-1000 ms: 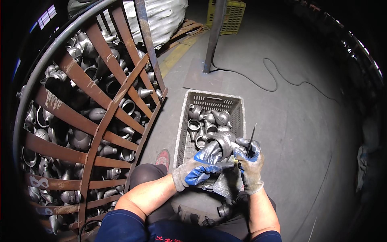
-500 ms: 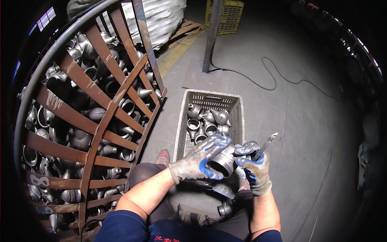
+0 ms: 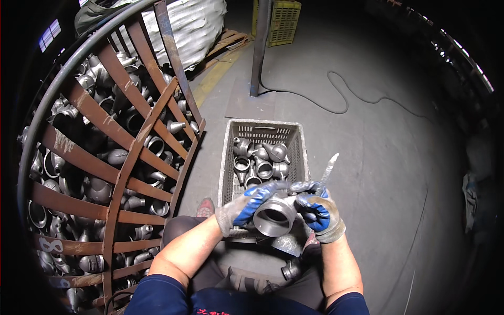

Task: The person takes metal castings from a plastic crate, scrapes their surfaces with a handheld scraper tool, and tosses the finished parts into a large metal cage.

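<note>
Casting (image 3: 275, 224): likely stiff, fairly heavy, slick where smooth; we'd hold outer body. Our left grip (image 3: 245, 206) curled against its side, right grip (image 3: 319, 214) closed round blade (image 3: 329, 172).

From my remote station, I held my left hand (image 3: 248, 203) arched above the near end of the crate (image 3: 266, 122), fingers (image 3: 263, 191) stretched inward, while my right hand (image 3: 319, 215) curled tight by its near right corner. My bare forearms (image 3: 193, 242) reached toward the crate, the left slanting more.
</note>
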`<state>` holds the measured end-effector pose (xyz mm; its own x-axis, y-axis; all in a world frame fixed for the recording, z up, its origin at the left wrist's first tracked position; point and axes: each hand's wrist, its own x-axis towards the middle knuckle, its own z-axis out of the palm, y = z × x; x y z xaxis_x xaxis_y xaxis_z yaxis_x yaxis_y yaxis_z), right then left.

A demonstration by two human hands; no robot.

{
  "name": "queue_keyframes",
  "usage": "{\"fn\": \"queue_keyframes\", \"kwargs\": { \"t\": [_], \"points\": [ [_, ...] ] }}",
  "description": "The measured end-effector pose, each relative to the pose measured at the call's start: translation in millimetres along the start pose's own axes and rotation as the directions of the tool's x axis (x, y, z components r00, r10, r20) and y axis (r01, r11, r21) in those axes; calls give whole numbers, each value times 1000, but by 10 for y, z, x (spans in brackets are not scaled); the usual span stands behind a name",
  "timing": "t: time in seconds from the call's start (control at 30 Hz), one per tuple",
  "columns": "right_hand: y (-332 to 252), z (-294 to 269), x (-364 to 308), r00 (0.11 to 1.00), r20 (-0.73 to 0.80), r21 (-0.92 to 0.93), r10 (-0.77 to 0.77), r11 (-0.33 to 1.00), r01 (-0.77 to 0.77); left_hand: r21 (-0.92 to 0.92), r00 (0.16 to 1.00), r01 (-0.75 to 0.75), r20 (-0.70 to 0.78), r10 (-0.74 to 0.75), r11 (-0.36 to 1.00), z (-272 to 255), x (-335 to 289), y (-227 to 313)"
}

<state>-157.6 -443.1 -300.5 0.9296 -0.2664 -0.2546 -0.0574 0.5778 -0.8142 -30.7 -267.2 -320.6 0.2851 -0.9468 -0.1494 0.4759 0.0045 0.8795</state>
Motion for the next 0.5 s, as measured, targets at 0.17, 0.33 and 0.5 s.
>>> {"fn": "queue_keyframes", "kwargs": {
  "t": [0.17, 0.33, 0.5],
  "points": [
    [71, 0, 93, 998, -57, 203, 12, 979, -1, 252, 983, -171, -14, 181, 952, -51, -16, -245],
    [94, -17, 111, 916, -290, -194, -276, 955, 227, 642, 920, -297, -6, 393, 706, -94, 34, -384],
    [-92, -46, 36, 955, -273, -258, -115, 965, 43, 131, 963, -126, -222, 153, 983, -27, 75, -397]
  ]
}}
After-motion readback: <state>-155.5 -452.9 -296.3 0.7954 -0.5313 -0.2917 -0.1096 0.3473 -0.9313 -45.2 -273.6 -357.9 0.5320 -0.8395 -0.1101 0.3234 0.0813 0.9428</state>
